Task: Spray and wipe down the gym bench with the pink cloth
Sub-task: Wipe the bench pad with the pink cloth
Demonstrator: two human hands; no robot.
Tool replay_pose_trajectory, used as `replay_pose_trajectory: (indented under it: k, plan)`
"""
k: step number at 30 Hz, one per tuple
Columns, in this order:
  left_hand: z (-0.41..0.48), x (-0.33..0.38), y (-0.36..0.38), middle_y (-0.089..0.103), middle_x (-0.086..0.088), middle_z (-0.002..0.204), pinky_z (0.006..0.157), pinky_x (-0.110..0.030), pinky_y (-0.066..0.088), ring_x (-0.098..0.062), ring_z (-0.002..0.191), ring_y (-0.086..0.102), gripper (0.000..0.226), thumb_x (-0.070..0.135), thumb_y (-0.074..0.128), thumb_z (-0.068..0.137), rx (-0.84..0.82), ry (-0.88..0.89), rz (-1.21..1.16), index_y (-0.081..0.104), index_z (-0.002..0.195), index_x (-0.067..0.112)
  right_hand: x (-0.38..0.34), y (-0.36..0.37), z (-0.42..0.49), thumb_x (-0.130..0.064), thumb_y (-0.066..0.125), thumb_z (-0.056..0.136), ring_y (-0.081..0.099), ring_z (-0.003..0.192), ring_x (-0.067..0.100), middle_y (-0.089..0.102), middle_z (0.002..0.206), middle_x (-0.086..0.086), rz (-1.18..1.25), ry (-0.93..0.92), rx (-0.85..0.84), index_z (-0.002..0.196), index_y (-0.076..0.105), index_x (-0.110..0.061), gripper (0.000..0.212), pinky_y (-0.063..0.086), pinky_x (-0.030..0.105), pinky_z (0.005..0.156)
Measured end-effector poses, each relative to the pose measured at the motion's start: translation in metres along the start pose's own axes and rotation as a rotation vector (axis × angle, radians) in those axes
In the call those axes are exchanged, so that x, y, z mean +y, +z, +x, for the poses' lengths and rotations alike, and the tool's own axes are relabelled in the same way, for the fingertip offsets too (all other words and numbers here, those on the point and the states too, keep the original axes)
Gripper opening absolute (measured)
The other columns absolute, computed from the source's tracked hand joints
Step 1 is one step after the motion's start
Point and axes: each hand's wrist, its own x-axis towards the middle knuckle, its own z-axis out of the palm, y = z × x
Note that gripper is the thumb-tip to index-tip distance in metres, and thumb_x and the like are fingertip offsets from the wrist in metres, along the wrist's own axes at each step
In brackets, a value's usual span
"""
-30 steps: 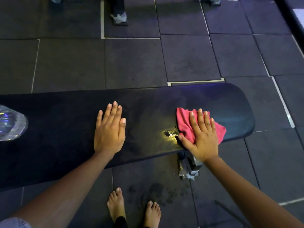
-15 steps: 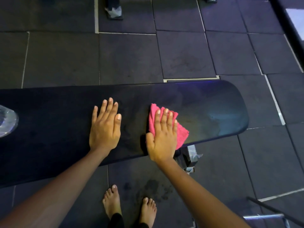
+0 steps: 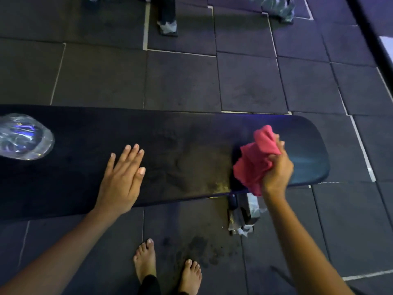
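A long dark padded gym bench (image 3: 191, 145) runs across the view from the left edge to a rounded end at the right. My left hand (image 3: 121, 177) lies flat on its near middle, fingers together, holding nothing. My right hand (image 3: 277, 169) is closed around the bunched pink cloth (image 3: 255, 160), lifted above the bench's right part. A clear plastic bottle (image 3: 23, 137) stands on the bench at far left, seen blurred from above.
Dark rubber floor tiles (image 3: 244, 81) surround the bench. A bench leg wrapped in plastic (image 3: 244, 211) sticks out under the near edge. My bare feet (image 3: 168, 269) stand just in front. Other equipment feet (image 3: 167, 22) stand at the back.
My right hand went from pressing the cloth flat on the bench to gripping it bunched up, shifted right and raised. The left hand stays flat on the bench.
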Motion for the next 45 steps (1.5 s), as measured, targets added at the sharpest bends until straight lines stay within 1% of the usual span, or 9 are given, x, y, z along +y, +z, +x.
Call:
replay_pose_trajectory:
  k: [4, 9, 19, 23, 27, 31, 34, 40, 45]
  plan:
    - [-0.003, -0.001, 0.003, 0.025, -0.005, 0.156, 0.119, -0.049, 0.012, -0.020, 0.146, 0.017, 0.057, 0.038, 0.020, 0.099, -0.041, 0.002, 0.134, 0.031, 0.146, 0.008, 0.036, 0.005, -0.003, -0.016, 0.038, 0.092, 0.007, 0.150, 0.021, 0.024, 0.160, 0.004, -0.544, -0.342, -0.295, 0.151, 0.031, -0.025, 0.060, 0.009, 0.049, 0.122]
    - [-0.003, 0.000, 0.006, 0.025, -0.005, 0.156, 0.119, -0.050, 0.013, -0.020, 0.147, 0.017, 0.056, 0.036, 0.020, 0.100, -0.038, -0.019, 0.132, 0.031, 0.147, 0.009, 0.053, 0.047, -0.037, -0.032, 0.018, 0.086, 0.015, 0.149, 0.031, 0.023, 0.159, 0.013, -0.808, -0.526, -0.238, 0.150, 0.031, -0.014, 0.068, 0.008, 0.045, 0.122]
    - [-0.004, 0.000, 0.000, 0.036, -0.007, 0.151, 0.120, -0.042, 0.012, -0.018, 0.144, 0.025, 0.051, 0.028, 0.021, 0.100, 0.136, -0.032, -0.247, 0.039, 0.141, 0.004, 0.029, 0.122, -0.128, -0.026, 0.025, 0.084, 0.024, 0.147, 0.026, 0.038, 0.152, 0.011, -0.453, -0.553, -0.391, 0.142, 0.046, -0.009, 0.064, 0.017, 0.037, 0.120]
    - [-0.003, -0.009, -0.012, 0.030, -0.002, 0.153, 0.121, -0.039, 0.007, -0.014, 0.146, 0.018, 0.055, 0.035, 0.019, 0.100, 0.188, -0.162, -0.313, 0.037, 0.144, 0.007, 0.002, 0.151, -0.129, 0.013, 0.045, 0.077, 0.032, 0.141, 0.024, 0.047, 0.145, 0.017, -0.216, -0.318, -0.565, 0.132, 0.057, 0.000, 0.058, 0.026, 0.045, 0.119]
    - [-0.002, -0.027, -0.023, 0.028, -0.001, 0.154, 0.120, -0.046, 0.008, -0.016, 0.146, 0.017, 0.057, 0.040, 0.018, 0.099, 0.097, -0.141, -0.033, 0.035, 0.145, 0.010, -0.060, 0.148, -0.089, -0.012, 0.042, 0.077, 0.058, 0.106, 0.044, 0.061, 0.107, 0.036, 0.705, 0.224, -0.277, 0.092, 0.064, 0.016, 0.039, 0.043, 0.052, 0.102]
    - [-0.007, -0.039, -0.025, 0.026, -0.005, 0.156, 0.120, -0.049, 0.009, -0.019, 0.146, 0.017, 0.059, 0.040, 0.018, 0.098, -0.023, -0.105, 0.129, 0.032, 0.146, 0.009, -0.083, 0.109, -0.035, -0.018, 0.048, 0.060, 0.046, 0.062, 0.028, 0.049, 0.071, 0.012, 0.762, 0.268, -0.171, 0.067, 0.054, -0.011, 0.012, 0.041, 0.040, 0.066]
    - [-0.006, -0.038, -0.023, 0.027, -0.005, 0.156, 0.119, -0.050, 0.010, -0.019, 0.146, 0.018, 0.058, 0.039, 0.021, 0.098, -0.025, -0.119, 0.129, 0.034, 0.146, 0.009, -0.081, 0.085, -0.016, -0.017, 0.044, 0.068, 0.056, 0.092, 0.028, 0.066, 0.100, 0.011, 0.398, -0.020, -0.353, 0.101, 0.076, -0.021, 0.047, 0.044, 0.042, 0.081]
    - [-0.007, -0.039, -0.022, 0.025, -0.004, 0.156, 0.120, -0.050, 0.009, -0.019, 0.146, 0.017, 0.058, 0.040, 0.020, 0.098, -0.026, -0.126, 0.127, 0.032, 0.146, 0.010, -0.033, 0.067, -0.041, -0.051, 0.057, 0.086, 0.001, 0.151, 0.020, 0.021, 0.159, -0.001, -0.776, -0.473, -0.941, 0.144, 0.037, -0.042, 0.062, 0.006, 0.054, 0.121]
    - [-0.008, -0.042, -0.019, 0.025, -0.003, 0.157, 0.120, -0.049, 0.008, -0.018, 0.147, 0.017, 0.056, 0.039, 0.020, 0.100, -0.015, -0.121, 0.125, 0.031, 0.147, 0.011, -0.015, 0.067, -0.056, -0.039, 0.058, 0.094, 0.033, 0.142, 0.026, 0.045, 0.149, 0.009, -0.703, -0.464, -0.464, 0.137, 0.054, -0.019, 0.047, 0.031, 0.040, 0.112]
